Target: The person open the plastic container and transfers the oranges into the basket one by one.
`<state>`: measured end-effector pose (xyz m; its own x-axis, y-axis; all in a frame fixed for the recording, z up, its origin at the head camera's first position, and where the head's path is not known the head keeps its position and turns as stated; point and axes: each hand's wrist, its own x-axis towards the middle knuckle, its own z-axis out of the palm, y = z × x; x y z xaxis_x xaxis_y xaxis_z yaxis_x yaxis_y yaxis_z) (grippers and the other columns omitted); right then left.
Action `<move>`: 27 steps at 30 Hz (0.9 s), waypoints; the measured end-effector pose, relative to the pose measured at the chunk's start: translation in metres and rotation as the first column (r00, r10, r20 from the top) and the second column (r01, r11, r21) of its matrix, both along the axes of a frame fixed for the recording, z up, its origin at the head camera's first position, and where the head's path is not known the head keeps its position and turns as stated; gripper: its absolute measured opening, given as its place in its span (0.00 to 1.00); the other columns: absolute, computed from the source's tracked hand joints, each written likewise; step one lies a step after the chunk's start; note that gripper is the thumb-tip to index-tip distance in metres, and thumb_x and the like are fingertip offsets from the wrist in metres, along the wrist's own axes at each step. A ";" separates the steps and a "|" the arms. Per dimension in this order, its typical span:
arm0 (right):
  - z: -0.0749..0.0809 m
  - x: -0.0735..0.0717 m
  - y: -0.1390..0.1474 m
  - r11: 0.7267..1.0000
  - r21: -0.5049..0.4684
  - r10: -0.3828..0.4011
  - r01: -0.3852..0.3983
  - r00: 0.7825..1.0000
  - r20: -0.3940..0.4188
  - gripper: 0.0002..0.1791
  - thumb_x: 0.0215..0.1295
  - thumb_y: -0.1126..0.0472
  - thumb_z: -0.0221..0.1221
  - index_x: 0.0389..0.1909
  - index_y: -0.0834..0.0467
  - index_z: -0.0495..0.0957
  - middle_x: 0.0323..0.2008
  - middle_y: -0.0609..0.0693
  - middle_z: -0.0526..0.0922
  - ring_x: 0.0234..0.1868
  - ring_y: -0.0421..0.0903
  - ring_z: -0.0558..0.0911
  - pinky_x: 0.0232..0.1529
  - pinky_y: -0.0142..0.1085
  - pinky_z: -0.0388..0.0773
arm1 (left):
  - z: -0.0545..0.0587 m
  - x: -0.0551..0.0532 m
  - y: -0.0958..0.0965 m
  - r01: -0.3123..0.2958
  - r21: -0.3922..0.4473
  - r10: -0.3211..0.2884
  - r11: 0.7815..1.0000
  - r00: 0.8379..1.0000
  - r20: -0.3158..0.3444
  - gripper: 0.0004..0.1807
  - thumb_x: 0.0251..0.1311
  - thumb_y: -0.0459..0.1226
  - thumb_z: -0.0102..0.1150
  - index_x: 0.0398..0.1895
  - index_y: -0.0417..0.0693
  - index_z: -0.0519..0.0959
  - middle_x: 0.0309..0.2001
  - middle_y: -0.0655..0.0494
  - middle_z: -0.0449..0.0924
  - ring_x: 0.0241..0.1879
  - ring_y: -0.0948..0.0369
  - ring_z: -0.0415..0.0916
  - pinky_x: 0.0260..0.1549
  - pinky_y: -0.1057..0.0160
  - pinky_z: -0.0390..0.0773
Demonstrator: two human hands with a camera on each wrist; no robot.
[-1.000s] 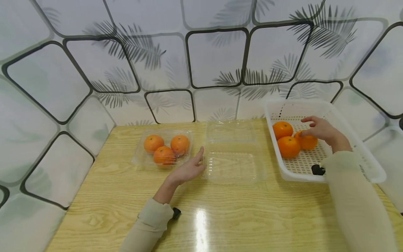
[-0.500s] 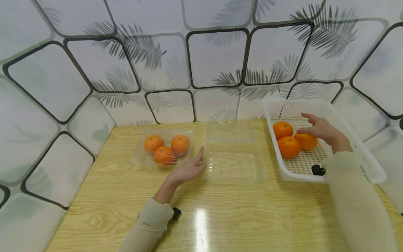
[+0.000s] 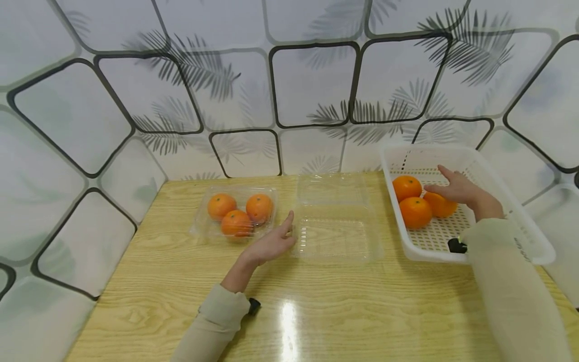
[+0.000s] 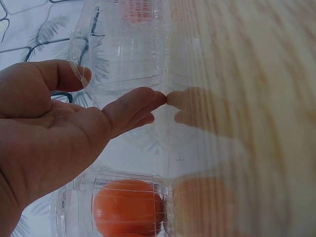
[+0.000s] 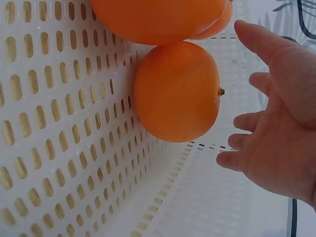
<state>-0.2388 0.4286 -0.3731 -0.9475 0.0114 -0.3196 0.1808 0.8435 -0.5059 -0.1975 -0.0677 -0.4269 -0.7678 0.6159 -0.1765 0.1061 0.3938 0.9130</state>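
My left hand [image 3: 270,245] lies at the left side of an open clear plastic clamshell box [image 3: 334,239], its fingers extended. In the left wrist view the thumb overlaps the box's rim [image 4: 79,69] and the fingertips reach down to the tabletop. Inside the white basket, my right hand [image 3: 461,191] hovers over a mandarin [image 3: 440,205], fingers spread and holding nothing. The right wrist view shows a gap between that hand and the mandarin [image 5: 177,91] with a green stem tip. Two more mandarins [image 3: 415,212] sit against the basket's left wall.
A second clamshell box [image 3: 203,221], with three mandarins [image 3: 236,223] inside, stands left of my left hand. The white perforated basket [image 3: 434,256] is at the right of the wooden table [image 3: 344,311]. A patterned wall [image 3: 312,85] closes off the back.
My right hand has drawn slightly away from the mandarin, and its fingers have turned and spread. My left hand, both boxes and the basket stay where they were.
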 end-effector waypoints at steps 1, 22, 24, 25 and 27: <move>0.001 0.000 0.000 1.000 0.005 -0.002 0.002 1.000 0.001 0.59 0.69 0.33 0.51 0.75 0.64 0.24 0.70 0.81 0.26 0.70 0.77 0.26 0.63 0.75 0.35 | 0.000 0.001 0.000 0.000 -0.001 0.000 1.000 1.000 0.000 0.40 0.74 0.34 0.40 0.79 0.43 0.31 0.78 0.35 0.39 0.77 0.45 0.41 0.71 0.44 0.51; 0.032 0.002 -0.022 0.997 0.081 -0.007 0.015 0.995 -0.104 0.54 0.73 0.33 0.42 0.76 0.65 0.23 0.70 0.82 0.27 0.69 0.82 0.33 0.64 0.74 0.37 | 0.004 0.003 0.002 0.003 0.023 -0.003 1.000 1.000 0.012 0.40 0.74 0.33 0.40 0.79 0.41 0.30 0.79 0.40 0.33 0.77 0.47 0.38 0.72 0.46 0.49; 0.035 0.002 -0.024 0.997 0.073 -0.008 0.016 0.994 -0.110 0.55 0.72 0.32 0.41 0.76 0.63 0.23 0.71 0.81 0.27 0.70 0.81 0.32 0.65 0.74 0.36 | 0.003 0.003 0.001 0.001 0.015 -0.001 1.000 1.000 0.008 0.40 0.74 0.33 0.40 0.79 0.41 0.31 0.79 0.41 0.33 0.77 0.48 0.38 0.73 0.46 0.48; 0.037 0.002 -0.026 0.997 0.069 -0.008 0.016 0.994 -0.113 0.55 0.72 0.31 0.41 0.76 0.63 0.23 0.71 0.80 0.27 0.70 0.80 0.32 0.65 0.74 0.36 | 0.004 0.003 0.001 0.001 0.013 -0.001 1.000 1.000 0.010 0.40 0.74 0.33 0.40 0.79 0.41 0.31 0.79 0.41 0.32 0.77 0.48 0.38 0.73 0.47 0.48; 0.040 0.002 -0.028 0.998 0.060 -0.007 0.015 0.993 -0.119 0.55 0.71 0.31 0.41 0.76 0.62 0.22 0.72 0.79 0.27 0.71 0.79 0.32 0.65 0.73 0.36 | 0.004 0.003 0.001 0.005 0.007 -0.005 1.000 1.000 0.015 0.40 0.74 0.33 0.40 0.79 0.41 0.30 0.79 0.41 0.32 0.78 0.49 0.37 0.73 0.47 0.48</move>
<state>-0.2371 0.4005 -0.3334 -0.9784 0.0380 -0.2034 0.1320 0.8716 -0.4721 -0.1943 -0.0671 -0.4231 -0.7620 0.6211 -0.1835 0.0944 0.3869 0.9173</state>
